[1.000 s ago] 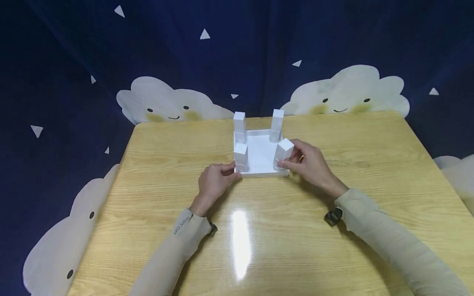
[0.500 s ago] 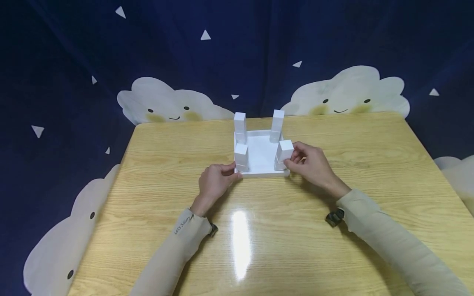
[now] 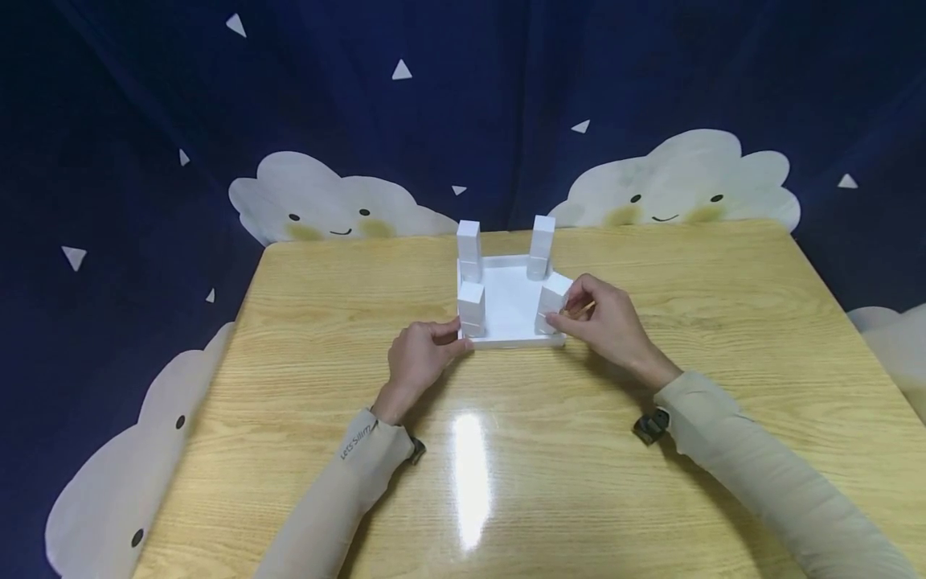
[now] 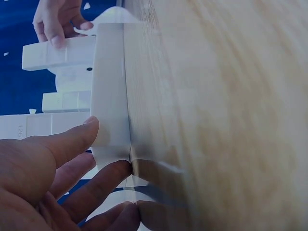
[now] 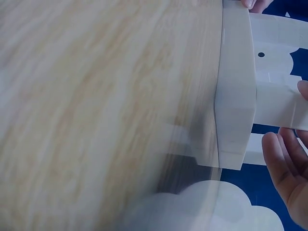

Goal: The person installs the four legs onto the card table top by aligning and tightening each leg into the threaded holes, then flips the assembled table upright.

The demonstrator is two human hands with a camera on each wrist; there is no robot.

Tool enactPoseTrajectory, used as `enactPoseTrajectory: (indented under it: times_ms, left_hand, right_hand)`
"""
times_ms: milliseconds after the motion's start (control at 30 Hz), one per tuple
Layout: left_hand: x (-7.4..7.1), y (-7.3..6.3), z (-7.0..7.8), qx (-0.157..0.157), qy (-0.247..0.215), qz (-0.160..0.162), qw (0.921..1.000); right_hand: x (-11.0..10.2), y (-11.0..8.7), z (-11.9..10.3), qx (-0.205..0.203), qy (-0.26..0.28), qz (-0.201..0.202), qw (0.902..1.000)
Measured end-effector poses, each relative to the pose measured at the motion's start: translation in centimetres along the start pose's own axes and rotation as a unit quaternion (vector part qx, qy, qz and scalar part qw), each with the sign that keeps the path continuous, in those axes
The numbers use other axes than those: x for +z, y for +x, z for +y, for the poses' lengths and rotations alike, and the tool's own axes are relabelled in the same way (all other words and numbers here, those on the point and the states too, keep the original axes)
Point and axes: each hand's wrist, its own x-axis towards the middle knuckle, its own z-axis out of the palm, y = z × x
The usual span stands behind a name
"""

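Note:
A shallow white tray with square posts standing at its corners sits on the table, low rim upward. My left hand grips the near left corner; in the left wrist view the thumb lies against the tray's front wall, fingertips at its end by the tabletop. With thumb and fingers my right hand pinches the near right post, which appears turned and leaning slightly right. Beside the left hand rises the near left post. The far left post and far right post stand untouched.
The wood-grain table carries a bright light reflection in front of the tray. Behind its far edge hangs a dark blue curtain with white clouds and triangles. Dark wrist straps show at both sleeves.
My right fingers shifted right, then back left, and the near right post turned straighter, then back to an angle. The left hand, the tray and the other posts have stayed put.

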Motion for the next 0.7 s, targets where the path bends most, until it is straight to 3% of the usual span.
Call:
enactPoseTrajectory:
  times_ms: [233,700]
  left_hand:
    - [-0.03,0.09,0.02,-0.001,0.005,-0.002,1.0000]
    - [0.11,0.13,0.06,-0.003,0.008,-0.005,1.0000]
  right_hand:
    - [-0.02,0.06,0.11,-0.020,-0.010,-0.018,0.9996]
    - [0.03,0.25,-0.34,0.003,-0.022,-0.023,0.9995]
